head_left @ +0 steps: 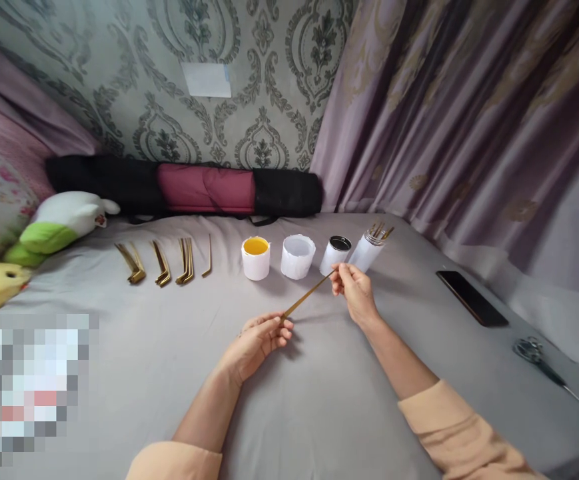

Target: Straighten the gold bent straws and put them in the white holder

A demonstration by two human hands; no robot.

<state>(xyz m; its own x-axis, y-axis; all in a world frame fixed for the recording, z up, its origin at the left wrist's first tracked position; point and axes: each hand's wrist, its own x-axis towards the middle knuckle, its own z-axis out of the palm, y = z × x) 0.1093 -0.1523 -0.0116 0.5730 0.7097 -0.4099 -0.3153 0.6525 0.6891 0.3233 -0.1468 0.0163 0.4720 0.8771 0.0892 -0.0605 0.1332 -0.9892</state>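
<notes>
A thin gold strip (pixel 309 295) stretches slantwise between my two hands, above the grey sheet. Its lower end is pinched in my left hand (pixel 262 340), between thumb and fingers. My right hand (pixel 353 288) grips the upper end with its fingertips, just in front of a white-wrapped can with a dark inside (pixel 336 257). Behind the strip stand a white cup with a yellow inside (pixel 256 263) and a plain white cup (pixel 298 259). A white jar (pixel 366 253) holding several thin gold-brown sticks is partly hidden by my right hand.
Bent gold strips lie in bundles (pixel 185 263) at the left, with one single bent strip (pixel 208 257) beside them. A phone (pixel 472 298) and a dark pointed tool (pixel 544 367) rest at the right. Plush toys (pixel 59 223) and a long black-and-maroon bag (pixel 204 190) border the grey sheet.
</notes>
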